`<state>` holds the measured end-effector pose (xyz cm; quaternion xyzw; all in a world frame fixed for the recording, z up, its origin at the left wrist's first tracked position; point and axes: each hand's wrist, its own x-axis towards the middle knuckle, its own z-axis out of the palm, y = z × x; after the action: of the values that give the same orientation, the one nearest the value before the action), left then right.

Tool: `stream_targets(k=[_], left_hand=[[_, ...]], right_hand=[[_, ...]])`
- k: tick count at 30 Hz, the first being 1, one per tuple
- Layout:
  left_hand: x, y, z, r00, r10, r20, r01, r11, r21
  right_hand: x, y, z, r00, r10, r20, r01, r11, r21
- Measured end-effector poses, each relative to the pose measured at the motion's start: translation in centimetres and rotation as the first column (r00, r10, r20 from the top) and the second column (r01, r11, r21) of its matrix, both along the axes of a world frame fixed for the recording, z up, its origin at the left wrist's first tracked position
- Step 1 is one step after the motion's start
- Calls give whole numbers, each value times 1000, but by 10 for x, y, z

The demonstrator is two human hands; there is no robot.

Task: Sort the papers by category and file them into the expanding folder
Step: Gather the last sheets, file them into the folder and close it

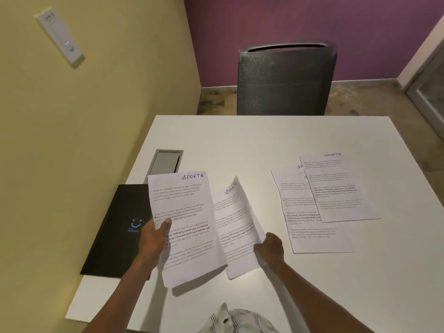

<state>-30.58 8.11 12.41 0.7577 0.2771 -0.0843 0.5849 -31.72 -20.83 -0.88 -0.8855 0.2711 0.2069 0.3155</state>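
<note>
Behind left hand (153, 239), black folder (115, 231) partly hidden; text illegible

A small office or meeting room, by the look of it. White worktop (276, 140) pushed into a corner, with a grey cable hatch (165, 163) sunk into its left side. Mesh-backed office chair (286, 80) drawn up at the far edge. Plain painted walls, yellow on the left and purple behind the chair, with a white switch plate (60, 37) fixed to the yellow one. Speckled hard floor (374, 99) with a pale skirting along the purple wall. Printed sheets (329, 200) with handwritten headings spread on the worktop, and a black folder (117, 231) lying flat near the wall. Part of a glazed door frame (430, 92) at the right edge.
</note>
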Motion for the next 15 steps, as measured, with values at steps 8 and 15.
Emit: stream_targets(k=[8,15], left_hand=[[12,6,-7,991,126,-39,-122,990,74],[27,-37,5,985,167,-46,-170,983,-67]], right_hand=[[39,-41,81,903,-237,358,152,956,250],[49,-60,152,893,-362,268,128,775,619]])
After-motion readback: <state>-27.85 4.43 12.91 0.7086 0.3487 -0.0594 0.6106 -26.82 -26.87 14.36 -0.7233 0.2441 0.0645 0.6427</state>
